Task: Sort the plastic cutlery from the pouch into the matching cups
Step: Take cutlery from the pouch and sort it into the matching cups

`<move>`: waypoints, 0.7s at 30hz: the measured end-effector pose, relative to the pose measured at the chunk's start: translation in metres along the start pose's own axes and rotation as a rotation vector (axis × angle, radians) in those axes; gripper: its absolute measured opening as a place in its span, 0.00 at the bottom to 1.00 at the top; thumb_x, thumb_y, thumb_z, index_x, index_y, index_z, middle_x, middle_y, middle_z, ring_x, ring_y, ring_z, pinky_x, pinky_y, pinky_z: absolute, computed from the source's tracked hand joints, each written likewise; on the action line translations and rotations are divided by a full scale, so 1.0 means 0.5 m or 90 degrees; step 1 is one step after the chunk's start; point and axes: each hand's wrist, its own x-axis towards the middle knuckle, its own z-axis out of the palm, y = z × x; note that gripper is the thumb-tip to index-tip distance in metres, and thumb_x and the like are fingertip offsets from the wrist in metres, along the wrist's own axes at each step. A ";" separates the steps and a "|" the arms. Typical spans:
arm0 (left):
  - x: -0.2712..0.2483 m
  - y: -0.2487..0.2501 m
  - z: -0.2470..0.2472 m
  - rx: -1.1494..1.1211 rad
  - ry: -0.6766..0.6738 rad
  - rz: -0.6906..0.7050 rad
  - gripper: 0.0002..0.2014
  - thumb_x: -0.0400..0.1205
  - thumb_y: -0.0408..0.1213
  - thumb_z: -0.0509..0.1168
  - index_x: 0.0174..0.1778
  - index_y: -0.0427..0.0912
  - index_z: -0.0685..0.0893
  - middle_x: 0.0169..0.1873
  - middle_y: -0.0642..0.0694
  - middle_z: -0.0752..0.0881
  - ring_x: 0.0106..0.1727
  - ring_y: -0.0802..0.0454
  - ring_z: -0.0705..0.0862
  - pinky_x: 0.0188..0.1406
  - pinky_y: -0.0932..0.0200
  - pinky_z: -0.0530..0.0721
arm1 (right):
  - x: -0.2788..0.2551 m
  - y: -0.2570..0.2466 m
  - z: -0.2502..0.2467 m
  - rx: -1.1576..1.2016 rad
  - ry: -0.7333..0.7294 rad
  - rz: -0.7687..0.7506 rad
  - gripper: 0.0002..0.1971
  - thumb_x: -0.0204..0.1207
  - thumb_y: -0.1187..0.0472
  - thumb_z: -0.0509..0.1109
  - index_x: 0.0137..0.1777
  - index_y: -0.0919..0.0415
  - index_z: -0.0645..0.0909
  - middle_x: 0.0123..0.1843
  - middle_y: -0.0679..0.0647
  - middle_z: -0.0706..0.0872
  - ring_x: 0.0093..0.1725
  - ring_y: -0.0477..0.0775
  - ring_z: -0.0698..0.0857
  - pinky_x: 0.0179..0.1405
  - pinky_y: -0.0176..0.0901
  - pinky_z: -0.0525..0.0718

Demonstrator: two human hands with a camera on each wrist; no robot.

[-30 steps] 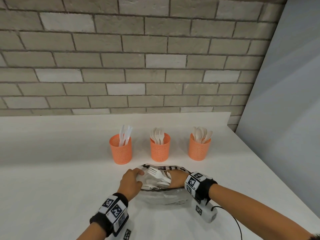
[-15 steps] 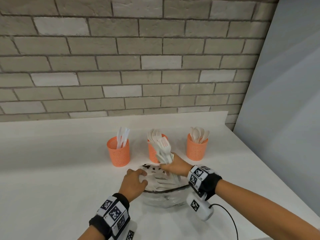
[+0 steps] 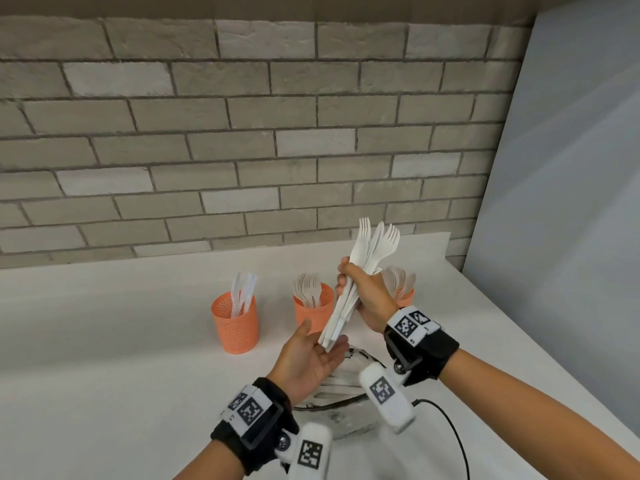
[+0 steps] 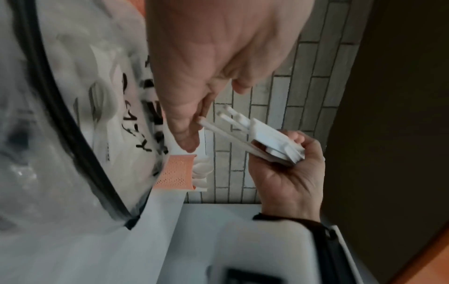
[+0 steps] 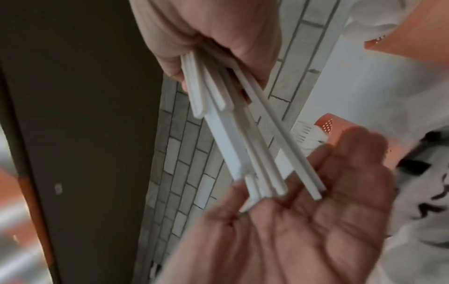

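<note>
My right hand (image 3: 348, 278) grips a bundle of white plastic forks (image 3: 369, 251), tines up, held in the air above the pouch. My left hand (image 3: 311, 351) lies open, palm up, under the handle ends, which touch its fingers (image 5: 316, 182). The clear pouch (image 3: 346, 414), with a black zip rim, lies on the counter below both hands with more cutlery inside. Three orange mesh cups stand behind: the knife cup (image 3: 235, 323), the fork cup (image 3: 313, 311) and the spoon cup (image 3: 406, 297), which is partly hidden by my right hand.
The white counter (image 3: 104, 341) runs to a brick wall at the back. A grey panel (image 3: 554, 202) closes off the right side. A black cable (image 3: 450, 431) trails from my right wrist across the counter.
My right hand has lifted the bundle of forks out of the pouch and up. My left hand let go of the pouch rim and turned palm up under the handles.
</note>
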 end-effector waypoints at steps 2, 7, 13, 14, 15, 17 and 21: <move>0.005 -0.004 0.011 -0.057 -0.006 -0.025 0.26 0.87 0.49 0.49 0.57 0.27 0.78 0.45 0.30 0.82 0.49 0.38 0.82 0.41 0.50 0.89 | -0.007 0.009 0.007 -0.046 0.038 -0.045 0.08 0.76 0.72 0.64 0.41 0.58 0.75 0.21 0.51 0.76 0.17 0.46 0.76 0.21 0.35 0.79; 0.008 0.002 0.047 -0.130 -0.030 -0.037 0.21 0.88 0.44 0.48 0.63 0.30 0.76 0.46 0.32 0.84 0.47 0.38 0.85 0.35 0.43 0.89 | -0.014 0.034 0.020 -0.138 0.109 -0.173 0.12 0.72 0.76 0.68 0.49 0.60 0.76 0.24 0.54 0.78 0.16 0.42 0.78 0.20 0.32 0.80; 0.006 0.006 0.062 -0.100 0.006 -0.029 0.20 0.88 0.41 0.49 0.67 0.31 0.74 0.44 0.33 0.83 0.45 0.40 0.83 0.32 0.46 0.89 | -0.013 0.068 0.023 -0.140 0.135 -0.188 0.07 0.71 0.74 0.70 0.45 0.64 0.78 0.24 0.56 0.79 0.18 0.46 0.79 0.23 0.38 0.80; 0.010 0.004 0.055 -0.097 0.017 -0.045 0.22 0.88 0.43 0.48 0.72 0.30 0.69 0.46 0.32 0.82 0.49 0.38 0.82 0.38 0.42 0.88 | -0.009 0.070 0.023 -0.143 0.139 -0.193 0.07 0.71 0.74 0.69 0.43 0.63 0.78 0.23 0.55 0.78 0.18 0.46 0.78 0.24 0.38 0.80; 0.012 0.004 0.051 -0.102 0.023 -0.053 0.24 0.88 0.43 0.48 0.73 0.29 0.66 0.48 0.31 0.80 0.53 0.37 0.82 0.44 0.40 0.86 | -0.007 0.074 0.021 -0.147 0.140 -0.196 0.08 0.71 0.74 0.70 0.42 0.62 0.78 0.23 0.54 0.79 0.18 0.45 0.78 0.24 0.38 0.80; 0.011 0.012 0.052 -0.109 0.012 -0.044 0.22 0.88 0.42 0.49 0.70 0.27 0.69 0.50 0.30 0.80 0.55 0.36 0.81 0.39 0.42 0.88 | -0.006 0.087 0.020 -0.150 0.136 -0.193 0.08 0.70 0.74 0.71 0.42 0.61 0.78 0.25 0.54 0.81 0.21 0.44 0.80 0.27 0.38 0.81; 0.005 0.020 0.056 -0.061 -0.014 -0.041 0.19 0.87 0.42 0.50 0.52 0.29 0.78 0.48 0.34 0.83 0.48 0.40 0.82 0.27 0.47 0.88 | -0.010 0.127 0.016 -0.156 0.137 -0.168 0.11 0.70 0.73 0.72 0.40 0.56 0.80 0.33 0.51 0.86 0.34 0.46 0.85 0.36 0.38 0.84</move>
